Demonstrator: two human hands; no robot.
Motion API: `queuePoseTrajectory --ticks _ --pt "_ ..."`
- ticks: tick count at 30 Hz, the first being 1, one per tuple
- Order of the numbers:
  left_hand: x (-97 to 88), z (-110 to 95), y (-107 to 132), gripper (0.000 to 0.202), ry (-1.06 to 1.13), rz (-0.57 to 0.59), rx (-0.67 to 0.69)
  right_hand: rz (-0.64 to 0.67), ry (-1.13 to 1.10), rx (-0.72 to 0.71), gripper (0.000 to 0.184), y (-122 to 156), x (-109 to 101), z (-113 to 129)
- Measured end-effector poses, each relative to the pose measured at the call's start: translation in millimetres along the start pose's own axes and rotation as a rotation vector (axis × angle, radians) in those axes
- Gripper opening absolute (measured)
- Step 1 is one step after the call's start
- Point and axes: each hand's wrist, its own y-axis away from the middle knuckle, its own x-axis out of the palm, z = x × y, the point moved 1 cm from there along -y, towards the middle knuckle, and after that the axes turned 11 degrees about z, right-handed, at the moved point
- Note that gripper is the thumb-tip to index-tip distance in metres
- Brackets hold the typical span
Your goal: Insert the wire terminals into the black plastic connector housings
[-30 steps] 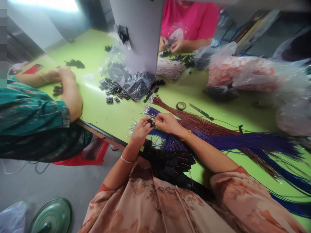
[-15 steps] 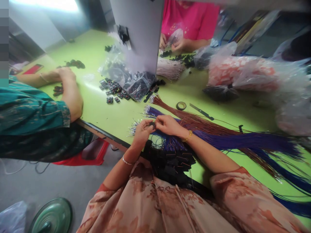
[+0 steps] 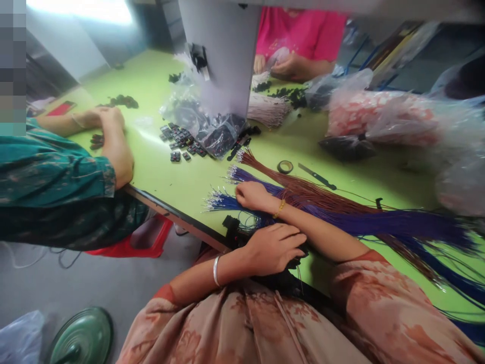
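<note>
My right hand (image 3: 253, 196) lies on a bundle of blue wires (image 3: 222, 201) with bare metal tips, its fingers pinched together on the strands near their ends. Beside them run a purple wire bundle (image 3: 379, 221) and a brown wire bundle (image 3: 303, 188), all lying on the green table (image 3: 170, 177). My left hand (image 3: 275, 247) rests palm down with its fingers spread on a pile of black connectors with wires (image 3: 233, 226) at the table's near edge. What is under the palm is hidden.
A tape roll (image 3: 283, 166) and a black flat tool (image 3: 316, 176) lie past the wires. A clear bag of black parts (image 3: 214, 132) and loose connectors (image 3: 180, 139) sit by a grey post (image 3: 223, 50). Other people's arms (image 3: 113, 146) work at left and far side (image 3: 291, 65). Plastic bags (image 3: 379, 116) fill the right.
My hands were together holding a small black connector. My left hand has dropped to the black pile at the table edge; my right hand has gone down onto the blue wires.
</note>
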Motion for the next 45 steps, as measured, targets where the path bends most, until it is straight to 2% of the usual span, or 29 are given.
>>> queuePoseTrajectory --ticks 2,4,6,8,10,11,13,15,18,22,24,26,28,30,33,36,40,45 --pt "-24.3 14.3 8.4 0.024 0.065 -0.169 -0.077 0.049 0.031 0.016 0.017 -0.1 2.4 1.2" --pt "-60.9 42.0 20.0 0.021 0.042 -0.389 -0.222 0.065 0.063 0.036 0.018 2.0 4.1 1.9" --pt "-105.3 81.7 35.2 0.021 -0.051 -0.618 -0.43 0.025 0.092 0.059 0.021 5.5 5.7 2.3" --pt "-149.9 125.9 53.6 0.026 -0.23 -0.779 -0.676 -0.04 0.095 0.078 0.023 9.3 7.4 2.0" --pt "-186.4 165.5 72.1 0.032 -0.403 -0.794 -0.866 -0.094 0.044 0.093 0.022 12.0 9.0 0.2" --pt "-199.9 181.3 80.4 0.034 -0.463 -0.757 -0.931 -0.128 0.002 0.084 0.02 12.7 9.6 -1.1" --pt "-217.0 202.8 93.2 0.032 -0.532 -0.662 -1.004 -0.207 -0.103 0.04 0.015 13.1 9.9 -4.4" --pt "-223.1 210.7 100.3 0.026 -0.569 -0.633 -1.032 -0.271 -0.222 -0.019 0.011 12.5 9.6 -7.6" --pt "-220.4 205.8 102.4 0.016 -0.587 -0.635 -1.069 -0.325 -0.397 -0.097 0.009 11.5 8.7 -10.3" --pt "-210.1 188.6 100.6 0.011 -0.528 -0.56 -1.155 -0.341 -0.56 -0.165 0.008 11.8 8.1 -8.9" --pt "-202.8 178.1 99.6 0.019 -0.481 -0.539 -1.119 -0.332 -0.615 -0.179 0.008 12.5 8.2 -7.6" --pt "-192.2 166.0 96.9 0.028 -0.405 -0.586 -1.02 -0.326 -0.659 -0.185 0.008 13.5 8.4 -6.6" --pt "-176.3 152.8 90.8 0.03 -0.216 -0.671 -0.897 -0.333 -0.687 -0.185 0.008 14.6 8.8 -6.1" --pt "-155.0 139.6 80.7 0.026 0.126 -0.723 -0.764 -0.347 -0.703 -0.182 0.009 15.9 9.5 -6.0" --pt "-120.1 121.4 62.1 0.024 0.678 -0.731 -0.59 -0.362 -0.716 -0.179 0.009 18.6 10.9 -5.9" --pt "-94.5 110.8 48.5 0.024 1.03 -0.701 -0.526 -0.386 -0.711 -0.183 0.01 22.0 12.0 -5.2" --pt "-80.8 111.3 43.8 0.022 1.239 -0.657 -0.502 -0.426 -0.689 -0.186 0.015 25.9 12.0 -3.7" --pt "-78.0 116.3 46.2 0.022 1.313 -0.639 -0.479 -0.417 -0.645 -0.162 0.02 27.4 11.3 -2.6"
